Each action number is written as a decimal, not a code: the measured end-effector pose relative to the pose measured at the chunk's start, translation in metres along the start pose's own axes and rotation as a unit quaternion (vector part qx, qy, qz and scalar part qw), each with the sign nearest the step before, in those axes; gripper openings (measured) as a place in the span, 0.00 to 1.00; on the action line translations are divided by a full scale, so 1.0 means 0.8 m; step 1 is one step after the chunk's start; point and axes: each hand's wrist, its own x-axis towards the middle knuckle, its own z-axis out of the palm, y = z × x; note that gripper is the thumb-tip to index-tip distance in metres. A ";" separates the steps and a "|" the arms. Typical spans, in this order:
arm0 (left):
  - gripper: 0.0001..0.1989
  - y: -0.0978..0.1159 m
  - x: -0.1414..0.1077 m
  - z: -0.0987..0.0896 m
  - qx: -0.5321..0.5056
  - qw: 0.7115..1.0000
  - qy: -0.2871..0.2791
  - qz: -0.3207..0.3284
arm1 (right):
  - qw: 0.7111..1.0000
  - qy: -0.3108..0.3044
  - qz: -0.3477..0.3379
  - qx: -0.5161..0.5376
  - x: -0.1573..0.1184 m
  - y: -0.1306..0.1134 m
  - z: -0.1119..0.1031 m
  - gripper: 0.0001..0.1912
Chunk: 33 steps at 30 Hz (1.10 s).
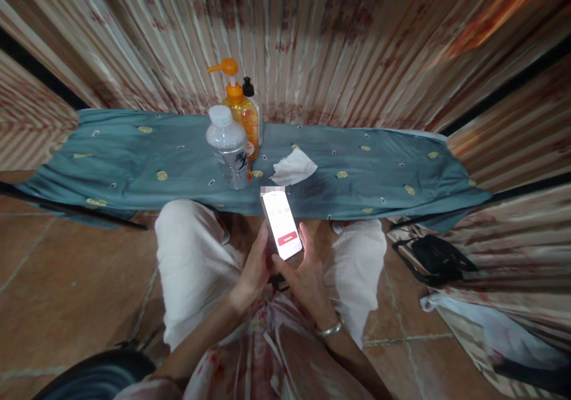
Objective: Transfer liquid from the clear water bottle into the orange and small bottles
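A phone (281,224) with a bright white screen and a red button is held over my lap, in front of the cloth-covered table (178,162). My left hand (257,260) is closed round its left side. On the other side, my right hand (303,266) grips the lower right edge, its thumb at the bottom left corner. A crumpled white tissue (294,166) lies on the cloth just beyond the phone. To its left stand a clear capped bottle (229,153), an orange pump bottle (243,114) and, partly hidden behind, a black-topped bottle (259,111).
Pleated patterned curtains (312,49) hang behind the table. On the tiled floor at the right lie a black bag (439,257) and a white plastic bag (504,328). A round black seat (96,376) is at the lower left. My knees are near the table's front edge.
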 end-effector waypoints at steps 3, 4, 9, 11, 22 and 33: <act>0.32 -0.003 0.002 -0.003 -0.002 1.000 -0.008 -0.010 | 0.998 0.001 0.008 0.059 0.003 0.003 -0.001 0.52; 0.33 -0.003 0.002 -0.004 -0.002 1.000 -0.009 -0.017 | 0.996 -0.001 0.013 0.091 0.004 0.005 -0.001 0.52; 0.36 -0.003 0.000 -0.004 0.020 0.998 -0.029 -0.044 | 0.960 -0.024 0.066 0.271 0.012 0.011 -0.011 0.44; 0.38 -0.003 0.000 -0.006 0.040 0.997 -0.039 -0.050 | 0.941 -0.018 0.092 0.325 0.020 0.016 -0.022 0.40; 0.40 -0.025 0.017 -0.053 0.129 0.987 0.009 -0.094 | 0.961 0.244 0.069 0.108 0.161 0.087 -0.186 0.42; 0.42 -0.062 0.028 -0.110 0.203 0.960 0.054 -0.183 | 0.914 0.332 0.153 -0.174 0.304 0.117 -0.341 0.43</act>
